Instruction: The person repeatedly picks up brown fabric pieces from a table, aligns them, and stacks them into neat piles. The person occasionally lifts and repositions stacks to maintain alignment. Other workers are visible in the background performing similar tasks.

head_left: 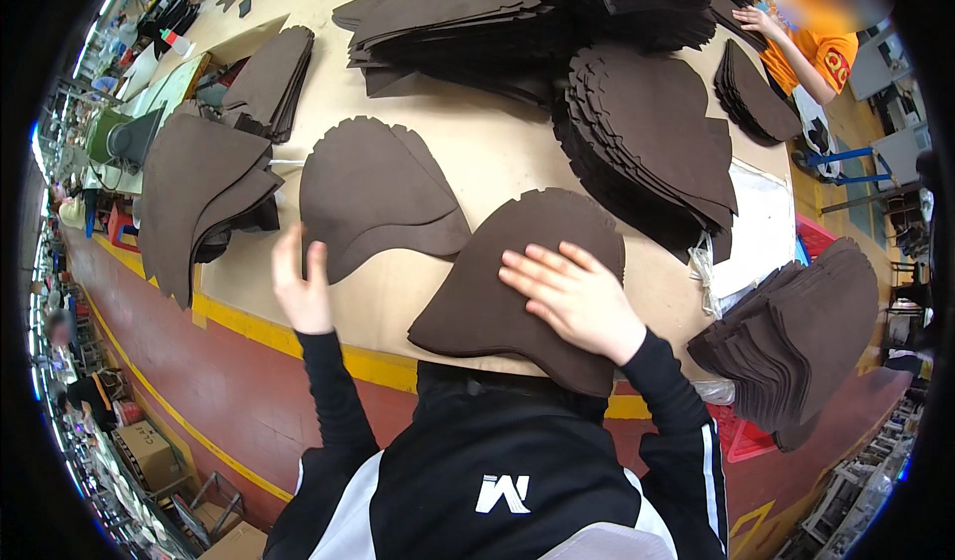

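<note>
My right hand (572,296) lies flat with fingers stretched out on a dark brown cut piece (468,286), rounded and notched at the top, at the table's near edge. My left hand (301,286) is raised by the lower left edge of other brown pieces (373,187), thumb apart from the fingers and nothing held. I cannot tell whether it touches them. Those pieces overlap one another, and their lower right corner meets the piece under my right hand.
Stacks of similar brown pieces stand left (199,182), at the back (458,23), right (647,132) and low right (796,331), the last above a red crate (746,436). The beige table (368,306) has a yellow edge. A person in orange (821,58) works at the far right.
</note>
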Tool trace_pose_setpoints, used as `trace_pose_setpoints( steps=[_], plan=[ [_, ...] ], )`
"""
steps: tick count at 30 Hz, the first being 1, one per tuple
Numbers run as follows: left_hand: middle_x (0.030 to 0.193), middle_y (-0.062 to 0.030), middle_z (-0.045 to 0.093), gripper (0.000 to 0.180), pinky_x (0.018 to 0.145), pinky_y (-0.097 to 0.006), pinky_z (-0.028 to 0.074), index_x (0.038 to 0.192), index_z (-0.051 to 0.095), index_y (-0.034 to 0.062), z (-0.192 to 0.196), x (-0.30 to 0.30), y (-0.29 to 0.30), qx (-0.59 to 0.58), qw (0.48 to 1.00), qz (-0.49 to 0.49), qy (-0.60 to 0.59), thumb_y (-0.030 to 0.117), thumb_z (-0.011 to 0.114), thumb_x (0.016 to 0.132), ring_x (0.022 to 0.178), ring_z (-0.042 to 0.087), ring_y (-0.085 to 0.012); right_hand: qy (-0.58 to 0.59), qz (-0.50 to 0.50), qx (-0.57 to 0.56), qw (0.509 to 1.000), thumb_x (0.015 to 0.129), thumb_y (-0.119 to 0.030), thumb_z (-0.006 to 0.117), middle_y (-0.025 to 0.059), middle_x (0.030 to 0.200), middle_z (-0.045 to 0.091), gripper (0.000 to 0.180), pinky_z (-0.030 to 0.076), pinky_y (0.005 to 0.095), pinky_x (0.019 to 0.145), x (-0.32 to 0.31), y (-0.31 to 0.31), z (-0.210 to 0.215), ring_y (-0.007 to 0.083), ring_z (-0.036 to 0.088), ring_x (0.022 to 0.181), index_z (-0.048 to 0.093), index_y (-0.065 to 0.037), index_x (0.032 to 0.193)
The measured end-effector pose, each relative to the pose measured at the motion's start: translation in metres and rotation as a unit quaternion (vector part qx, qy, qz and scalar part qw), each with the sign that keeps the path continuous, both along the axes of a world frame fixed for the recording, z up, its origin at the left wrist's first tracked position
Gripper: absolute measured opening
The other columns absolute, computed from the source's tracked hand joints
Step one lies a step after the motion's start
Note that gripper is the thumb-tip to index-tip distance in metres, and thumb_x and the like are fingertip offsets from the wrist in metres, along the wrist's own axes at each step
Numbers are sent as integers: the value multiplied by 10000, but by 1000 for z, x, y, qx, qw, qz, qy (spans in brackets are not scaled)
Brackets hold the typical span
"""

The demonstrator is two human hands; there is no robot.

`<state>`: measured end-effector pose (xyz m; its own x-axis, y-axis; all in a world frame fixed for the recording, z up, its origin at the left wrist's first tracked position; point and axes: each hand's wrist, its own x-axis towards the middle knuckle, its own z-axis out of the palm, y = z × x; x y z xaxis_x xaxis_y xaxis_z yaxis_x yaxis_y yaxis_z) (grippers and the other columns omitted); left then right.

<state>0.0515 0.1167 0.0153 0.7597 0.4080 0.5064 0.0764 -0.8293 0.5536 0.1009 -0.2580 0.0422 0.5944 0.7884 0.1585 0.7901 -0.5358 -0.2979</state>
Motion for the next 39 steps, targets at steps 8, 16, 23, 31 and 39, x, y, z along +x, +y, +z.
trace_pose_setpoints(
  steps=[8,16,23,31,39],
  plan=[
    [970,-63,562,626,809,-310,484,1244,618,57,4,-20,-122,-198,929,-238,205,205,893,701,868,554,-196,-22,-142,49,988,1005,-261,532,79,1468,534,460,391,425,1123,65,-20,-13,249,516,1337,507,-143,1449],
    [867,-122,726,216,716,-288,537,966,714,-23,-2,-1,-108,-149,961,-208,103,37,802,779,745,686,-179,15,-248,299,921,835,35,701,129,889,737,241,572,301,646,-12,-66,3,253,725,762,731,-24,1067],
    [948,-127,736,273,817,-289,528,1147,728,16,6,34,-2,-126,991,-12,-31,67,744,880,862,695,-197,-11,-21,157,987,818,-165,775,70,1119,727,375,583,338,834,-49,-42,19,210,709,1005,700,-103,1180],
    [1189,-116,622,454,998,-357,452,1266,633,30,22,-4,-55,-197,963,-172,62,93,766,837,1148,588,-255,3,-22,-8,1000,968,-275,570,-3,1529,480,493,311,426,1181,2,-1,-6,193,449,1404,515,-237,1457],
    [992,-108,637,540,841,-335,503,1175,632,39,-26,-15,-108,-309,887,-263,219,224,876,731,897,609,-249,17,-164,87,983,993,-193,552,137,1454,531,447,426,394,1085,65,-40,-12,292,535,1304,523,-64,1420]
  ],
)
